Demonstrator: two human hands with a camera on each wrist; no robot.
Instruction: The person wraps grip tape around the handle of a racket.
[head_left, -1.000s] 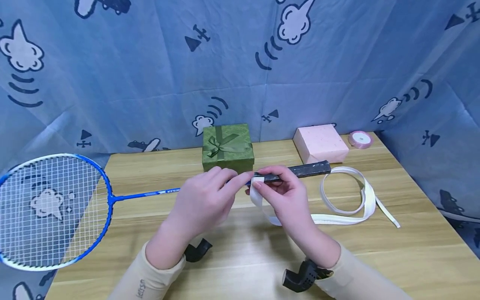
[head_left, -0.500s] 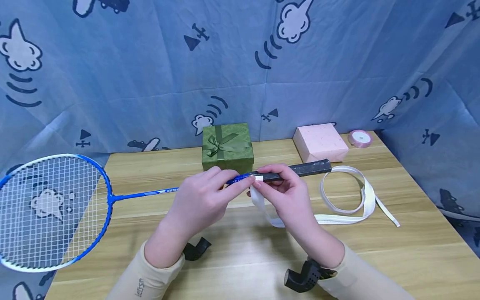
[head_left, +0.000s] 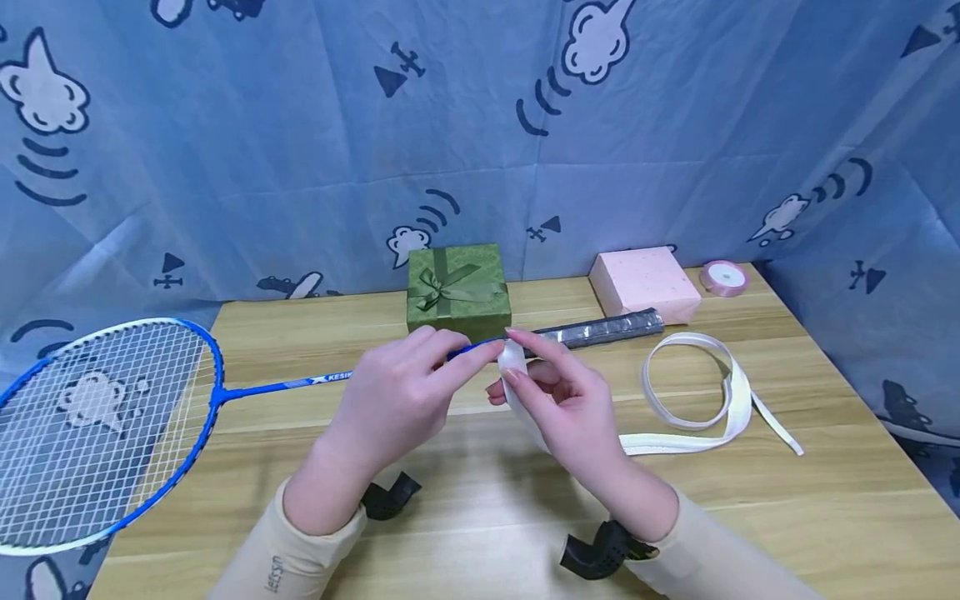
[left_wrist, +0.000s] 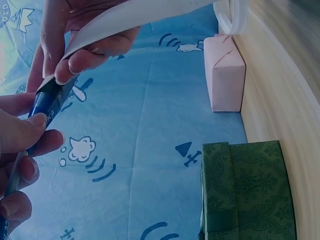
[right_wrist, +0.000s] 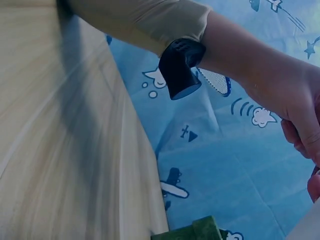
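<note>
A blue and white badminton racket is held across the table, its strung head out to the left and its dark handle to the right. My left hand grips the blue cone where shaft meets handle; the left wrist view shows its fingers curled round it. My right hand pinches the end of a white grip tape against the handle's upper end. From there the tape runs down behind the right hand to a loose loop on the table. In the right wrist view the fingertips are mostly cut off.
A green gift box with a bow stands behind the left hand. Further right are a pink box and a small ribbon roll. The tape's loose coil lies on the wooden table. A blue patterned cloth hangs behind.
The racket has turned slightly about its length, its head tilting and the handle's shiny face showing. The white tape now stands across the handle between the fingertips.
</note>
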